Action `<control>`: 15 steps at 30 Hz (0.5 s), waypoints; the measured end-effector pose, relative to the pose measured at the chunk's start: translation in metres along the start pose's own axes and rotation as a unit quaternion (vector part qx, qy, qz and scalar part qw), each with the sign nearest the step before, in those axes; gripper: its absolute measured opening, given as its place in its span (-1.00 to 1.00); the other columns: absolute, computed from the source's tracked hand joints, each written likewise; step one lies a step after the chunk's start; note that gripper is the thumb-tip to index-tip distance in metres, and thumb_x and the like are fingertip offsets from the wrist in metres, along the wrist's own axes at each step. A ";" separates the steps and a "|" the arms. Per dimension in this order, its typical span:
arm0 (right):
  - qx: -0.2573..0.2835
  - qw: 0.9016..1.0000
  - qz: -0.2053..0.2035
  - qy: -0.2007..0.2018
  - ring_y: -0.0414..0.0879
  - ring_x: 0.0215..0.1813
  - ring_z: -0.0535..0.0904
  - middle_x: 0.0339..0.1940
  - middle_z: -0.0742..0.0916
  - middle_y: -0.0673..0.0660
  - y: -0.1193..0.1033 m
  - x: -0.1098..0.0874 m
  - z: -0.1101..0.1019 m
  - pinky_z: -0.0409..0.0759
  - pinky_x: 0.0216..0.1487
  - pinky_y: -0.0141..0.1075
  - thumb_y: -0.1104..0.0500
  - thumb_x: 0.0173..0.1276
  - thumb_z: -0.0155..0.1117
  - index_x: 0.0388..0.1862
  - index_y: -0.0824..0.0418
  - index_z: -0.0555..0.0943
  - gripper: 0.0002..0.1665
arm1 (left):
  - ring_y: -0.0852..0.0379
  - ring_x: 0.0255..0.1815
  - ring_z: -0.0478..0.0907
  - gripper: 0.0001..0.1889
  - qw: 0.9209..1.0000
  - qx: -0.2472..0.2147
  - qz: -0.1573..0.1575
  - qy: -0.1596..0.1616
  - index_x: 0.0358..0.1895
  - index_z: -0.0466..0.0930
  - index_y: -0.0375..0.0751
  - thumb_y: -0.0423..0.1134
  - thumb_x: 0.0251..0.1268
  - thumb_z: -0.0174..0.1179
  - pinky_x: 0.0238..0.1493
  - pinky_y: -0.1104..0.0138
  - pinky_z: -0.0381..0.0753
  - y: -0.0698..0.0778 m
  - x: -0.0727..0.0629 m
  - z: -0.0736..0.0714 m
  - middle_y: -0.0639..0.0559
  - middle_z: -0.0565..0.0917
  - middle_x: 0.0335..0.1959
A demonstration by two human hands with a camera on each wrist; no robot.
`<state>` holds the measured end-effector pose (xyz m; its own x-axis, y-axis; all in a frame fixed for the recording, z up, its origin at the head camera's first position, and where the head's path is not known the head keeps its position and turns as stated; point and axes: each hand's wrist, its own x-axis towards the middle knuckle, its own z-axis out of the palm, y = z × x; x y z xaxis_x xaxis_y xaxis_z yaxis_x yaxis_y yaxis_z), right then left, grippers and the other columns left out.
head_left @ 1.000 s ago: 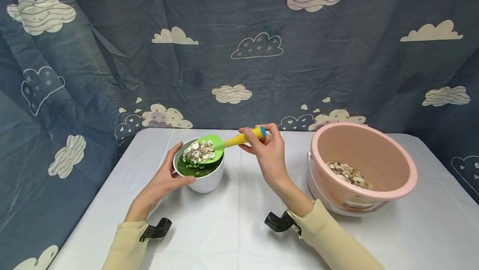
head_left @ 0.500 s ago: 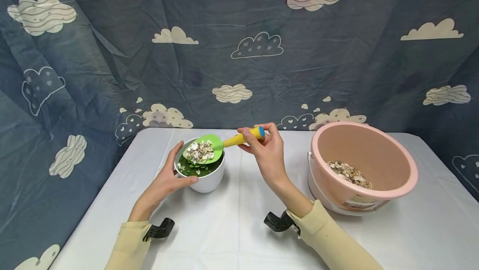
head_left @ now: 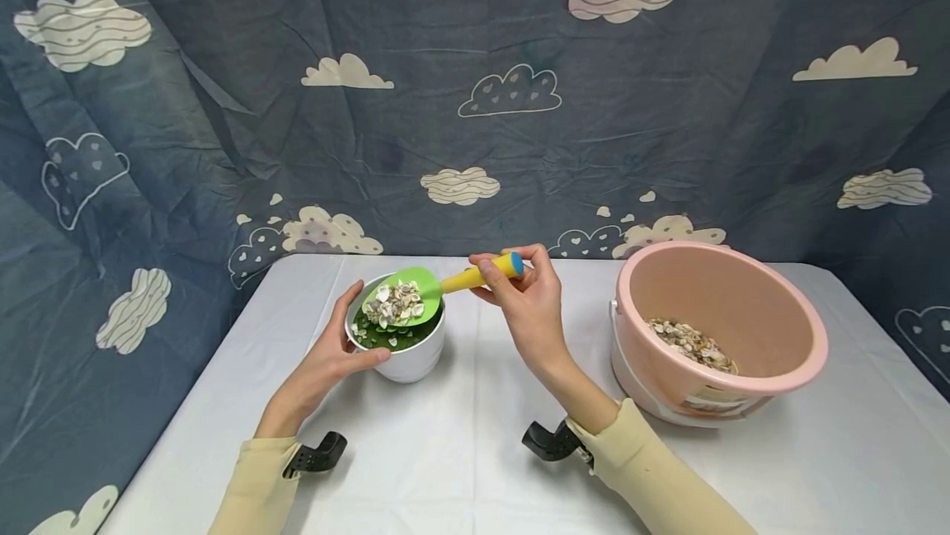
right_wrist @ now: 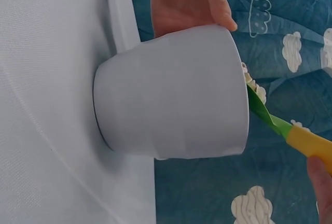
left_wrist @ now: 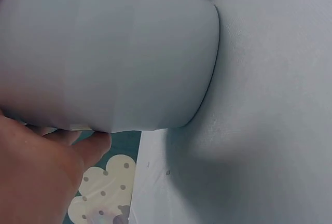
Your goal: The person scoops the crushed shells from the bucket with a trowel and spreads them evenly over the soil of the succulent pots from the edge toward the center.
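A white flowerpot [head_left: 408,366] with green leaves [head_left: 406,340] inside stands upright on the table. My left hand [head_left: 326,360] grips its left side, thumb at the front of the rim and fingers reaching round the back. Between thumb and fingers, my right hand [head_left: 530,304] holds the yellow handle of a small green trowel [head_left: 429,289]. Its blade lies tilted over the pot's opening, loaded with whitish shell-like bits [head_left: 395,304]. A few such bits lie among the leaves. In the right wrist view, the green blade [right_wrist: 259,108] dips just inside the pot's rim.
A pink bucket [head_left: 797,321] with a white handle stands at the right, a heap of the same pale bits [head_left: 693,345] at its bottom. White cloth covers the table [head_left: 416,469]. A dark curtain [head_left: 512,164] with cloud prints hangs behind.
Several pale bits have appeared on the leaves in the pot since a second ago. The trowel has shifted very slightly left, and my left hand a little to the right.
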<state>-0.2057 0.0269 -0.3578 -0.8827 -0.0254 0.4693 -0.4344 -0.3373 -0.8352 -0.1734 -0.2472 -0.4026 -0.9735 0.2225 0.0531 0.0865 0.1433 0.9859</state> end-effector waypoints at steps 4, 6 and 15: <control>0.001 1.000 0.000 0.000 0.17 0.02 0.67 -0.04 0.70 0.36 0.000 0.000 0.001 0.65 -0.09 -0.05 0.25 0.40 0.28 0.00 0.43 0.31 -0.60 | -0.13 0.55 -0.18 0.09 1.000 -0.005 0.008 -0.011 0.60 -0.26 0.07 -0.31 0.16 0.36 0.44 -0.10 -0.15 -0.001 -0.001 -0.003 -0.02 -0.21 0.59; 0.001 1.000 -0.002 0.000 0.18 0.02 0.67 -0.04 0.70 0.37 0.000 0.000 0.001 0.65 -0.09 -0.05 0.26 0.40 0.28 -0.01 0.42 0.31 -0.61 | -0.12 0.55 -0.18 0.08 1.000 -0.012 0.012 -0.017 0.60 -0.26 0.06 -0.32 0.17 0.35 0.45 -0.08 -0.15 -0.002 -0.001 -0.004 -0.04 -0.20 0.59; 0.015 1.000 -0.009 -0.011 0.38 0.05 0.59 -0.04 0.70 0.38 -0.001 0.001 0.002 0.64 -0.08 -0.03 0.31 0.41 0.26 0.00 0.46 0.29 -0.61 | -0.12 0.54 -0.14 0.11 1.000 -0.002 0.011 -0.015 0.61 -0.23 0.07 -0.31 0.12 0.38 0.44 -0.09 -0.10 -0.001 -0.002 -0.008 -0.06 -0.19 0.59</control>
<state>-0.2057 0.0248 -0.3560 -0.8704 -0.0391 0.4909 -0.4448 -0.3652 -0.8178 -0.1735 -0.2559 -0.4027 -0.9645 0.2545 0.0703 0.1070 0.1332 0.9853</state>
